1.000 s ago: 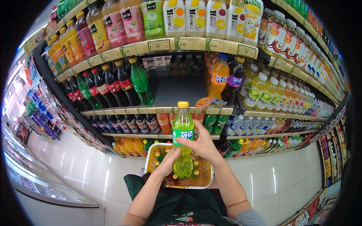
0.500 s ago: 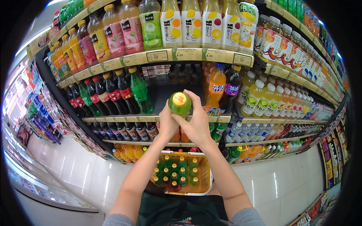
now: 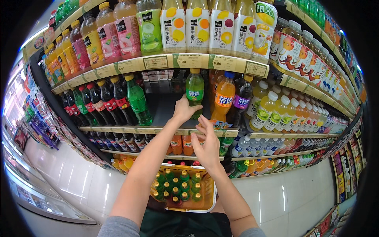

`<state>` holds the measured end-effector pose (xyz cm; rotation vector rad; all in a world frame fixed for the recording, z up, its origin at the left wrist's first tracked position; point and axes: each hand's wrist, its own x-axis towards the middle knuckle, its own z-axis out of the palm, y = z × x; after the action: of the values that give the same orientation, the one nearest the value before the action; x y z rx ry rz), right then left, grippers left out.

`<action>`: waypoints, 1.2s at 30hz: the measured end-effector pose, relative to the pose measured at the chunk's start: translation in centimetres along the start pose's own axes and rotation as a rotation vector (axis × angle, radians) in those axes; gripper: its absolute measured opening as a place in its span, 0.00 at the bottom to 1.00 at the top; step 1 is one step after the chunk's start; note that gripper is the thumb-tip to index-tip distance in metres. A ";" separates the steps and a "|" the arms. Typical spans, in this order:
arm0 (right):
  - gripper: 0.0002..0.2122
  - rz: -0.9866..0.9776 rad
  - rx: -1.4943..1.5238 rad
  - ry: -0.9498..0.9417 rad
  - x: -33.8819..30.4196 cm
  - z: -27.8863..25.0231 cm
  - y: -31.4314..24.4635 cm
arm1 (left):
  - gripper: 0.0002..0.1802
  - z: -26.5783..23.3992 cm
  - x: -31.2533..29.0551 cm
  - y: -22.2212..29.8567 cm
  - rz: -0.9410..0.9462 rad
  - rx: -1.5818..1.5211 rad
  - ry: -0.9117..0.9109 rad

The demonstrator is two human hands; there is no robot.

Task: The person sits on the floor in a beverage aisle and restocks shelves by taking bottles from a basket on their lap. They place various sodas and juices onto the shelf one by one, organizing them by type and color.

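Two hands (image 3: 183,111), one held green bottle (image 3: 194,91), one yellow basket (image 3: 205,185)

Tall green translucent plastic bottle (image 3: 194,85): smooth, glossy wall; label looks like slick printed film. Round yellow cap (image 3: 195,71): opaque plastic. Yellow rectangular slatted basket with white rim (image 3: 214,191): moulded plastic, rim smooth with slight sheen. Dark grey flat shelf (image 3: 160,104): mostly matt, material unclear. Pale square-tiled floor (image 3: 276,193): polished, bright streaked reflections. Grey short sleeve (image 3: 120,226): soft cloth, matt, no shine.
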<state>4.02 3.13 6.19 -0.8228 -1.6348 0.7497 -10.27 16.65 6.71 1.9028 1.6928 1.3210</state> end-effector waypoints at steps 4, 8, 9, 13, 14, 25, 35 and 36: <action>0.26 0.015 0.019 0.019 2.2 0.3 0.9 | 0.36 1.5 2.4 -1.2 -0.050 0.019 -0.032; 0.25 -0.004 0.056 0.028 2.9 1.0 1.3 | 0.39 3.8 5.0 -2.5 -0.056 0.071 -0.002; 0.25 0.006 0.069 0.023 2.8 1.1 1.2 | 0.40 4.3 5.7 -3.0 -0.052 0.087 0.014; 0.23 0.001 0.072 0.019 1.6 1.2 1.2 | 0.41 6.3 8.0 -4.8 -0.021 0.021 0.066; 0.23 0.001 0.090 0.027 1.2 1.1 1.0 | 0.41 6.7 8.7 -5.4 -0.017 0.024 0.066; 0.19 -0.058 0.013 0.063 -0.4 0.3 1.6 | 0.39 9.9 12.5 -6.9 -0.014 -0.010 0.011; 0.19 0.035 0.040 -0.021 -0.4 1.4 1.6 | 0.33 8.9 11.0 -6.4 -0.061 0.054 -0.012; 0.19 0.053 0.048 -0.011 -0.4 1.2 1.7 | 0.31 8.1 10.4 -6.4 -0.057 0.086 -0.008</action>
<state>3.14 3.66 4.29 -0.8318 -1.6045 0.8286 -9.28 30.62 2.32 1.8882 1.8127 1.2365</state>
